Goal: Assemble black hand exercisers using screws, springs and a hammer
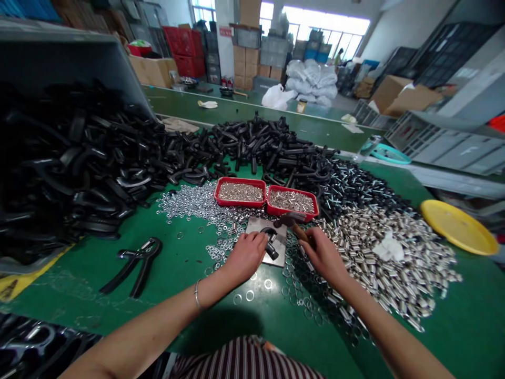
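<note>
My right hand (324, 255) is closed round the wooden handle of a hammer (296, 227). The hammer's head hangs over the far right part of a small metal plate (280, 259). On that plate, my left hand (246, 255) grips a black curved handle piece (270, 249), and its fingers hide part of it. Loose metal rings (250, 296) lie round the plate. Beyond it stand two red trays, the left tray (221, 201) with small metal parts and the right tray (272, 209) with small pins. An assembled hand grip with a spring (145, 271) rests to the left.
Black handles (272, 139) are heaped along the back and spill from a grey bin (130, 68) at left. Metal sleeves (402, 279) and bolts (355, 181) form piles at right, near a yellow plate (457, 226). Grey crates (453, 158) stand at the far right.
</note>
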The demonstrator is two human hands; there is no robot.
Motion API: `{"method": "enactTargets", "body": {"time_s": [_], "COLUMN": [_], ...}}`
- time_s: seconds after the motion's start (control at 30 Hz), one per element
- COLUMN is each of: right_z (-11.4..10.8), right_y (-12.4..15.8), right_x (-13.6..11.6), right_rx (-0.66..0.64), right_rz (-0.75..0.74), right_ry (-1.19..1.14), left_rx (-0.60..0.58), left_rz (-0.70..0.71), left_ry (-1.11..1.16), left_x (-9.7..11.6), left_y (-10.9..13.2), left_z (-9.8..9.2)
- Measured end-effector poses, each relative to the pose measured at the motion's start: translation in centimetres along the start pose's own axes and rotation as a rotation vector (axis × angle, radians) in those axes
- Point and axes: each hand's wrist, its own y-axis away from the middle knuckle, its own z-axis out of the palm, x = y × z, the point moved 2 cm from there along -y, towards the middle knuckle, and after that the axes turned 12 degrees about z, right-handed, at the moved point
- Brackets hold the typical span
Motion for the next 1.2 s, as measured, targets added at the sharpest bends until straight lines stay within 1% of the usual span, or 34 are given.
{"method": "enactTargets", "body": {"time_s": [0.07,0.13,0.23,0.3,0.37,0.43,0.47,0.5,0.53,0.6,0.63,0.67,0.7,0.8,0.83,0.97,1.03,1.1,1.17,1.2], "right_z": [-0.3,-0.5,-0.9,-0.7,-0.3,0.0,0.0,-0.1,-0.3,-0.6,-0.7,-0.6,-0.4,0.4,0.6,0.6,0.7,0.7,0.4,0.1], "right_y": [0.6,0.9,1.3,1.5,1.5,1.3,1.2,1.1,1.0,1.0,1.0,1.1,1.2,1.3,1.2,0.8,0.8,1.0,1.3,1.4], "right_x": [-0.4,-0.8,-1.9,-3.1,-4.2,-4.6,-4.6,-4.4,-4.1,-3.5,-3.3,-3.2,-3.2,-3.6,-3.7,-4.0,-3.8,-3.0,-1.4,-0.2], "right_rx": [-0.039,-0.076,-0.052,-0.065,-0.142,-0.222,-0.241,-0.231,-0.198,-0.087,-0.039,-0.024,-0.048,-0.223,-0.256,-0.213,-0.239,-0.316,-0.347,-0.329], "right_rz": [-0.021,-0.028,-0.041,-0.088,-0.151,-0.17,-0.151,-0.112,-0.063,0.022,0.036,0.024,-0.003,-0.079,-0.081,-0.056,-0.052,0.014,0.183,0.286], "right_ry": [0.03,0.057,0.008,0.019,0.1,0.141,0.111,0.056,-0.007,-0.102,-0.114,-0.098,-0.064,0.038,0.039,-0.009,-0.002,-0.092,-0.305,-0.411], "left_rx": [0.026,0.058,0.123,0.169,0.194,0.182,0.172,0.162,0.152,0.141,0.143,0.148,0.155,0.165,0.162,0.15,0.153,0.158,0.157,0.153], "left_rz": [-0.014,-0.059,-0.156,-0.198,-0.22,-0.23,-0.233,-0.235,-0.235,-0.233,-0.232,-0.233,-0.235,-0.239,-0.238,-0.241,-0.244,-0.245,-0.245,-0.243], "left_ry": [0.033,0.073,0.131,0.156,0.168,0.174,0.175,0.177,0.178,0.184,0.189,0.194,0.198,0.209,0.208,0.196,0.198,0.202,0.198,0.194], "left_x": [0.0,-0.1,-0.5,-0.7,-0.8,-0.8,-0.8,-0.8,-0.7,-0.7,-0.7,-0.7,-0.7,-0.8,-0.8,-0.6,-0.6,-0.6,-0.6,-0.5], "left_y": [0.1,0.4,0.8,0.8,0.8,0.5,0.4,0.3,0.3,0.2,0.2,0.2,0.2,0.2,0.2,0.1,0.0,0.0,0.1,0.1], "left_z": [0.0,0.1,0.6,1.0,1.2,1.1,1.0,0.9,0.7,0.6,0.6,0.7,0.7,0.8,0.8,0.3,0.2,0.2,0.3,0.5]}}
